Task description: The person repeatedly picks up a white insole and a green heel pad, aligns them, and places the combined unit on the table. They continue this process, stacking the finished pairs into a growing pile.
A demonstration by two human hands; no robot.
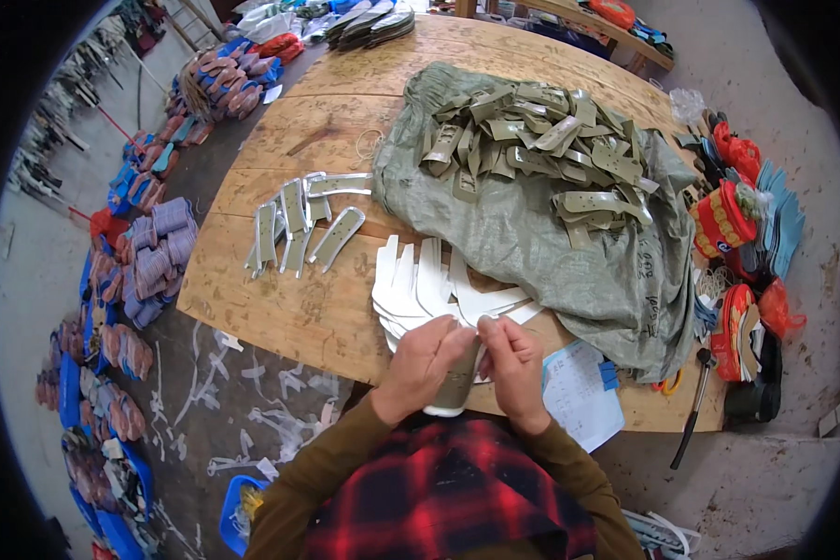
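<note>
Close to my body at the table's near edge, both hands grip one olive-green strip (455, 381) with a pale rim at its lower end. My left hand (418, 366) pinches its upper left side, while my right hand (516, 369) closes on the upper right, thumbs almost meeting. White curved flat pieces (429, 280) lie fanned out just beyond my fingers, partly hidden by them. Left of these rest several olive strips with white, shiny edges (294, 210). A heap of similar olive strips (555, 131) covers part of a green woven sack (495, 233).
The wooden table (289, 308) also carries a written sheet (583, 401), a hammer (693, 411), orange-handled scissors (667, 384) and a red container (723, 219) along its right side. Blue bins (70, 392) and bundled soles (163, 243) line the floor at left, near white scraps (289, 434).
</note>
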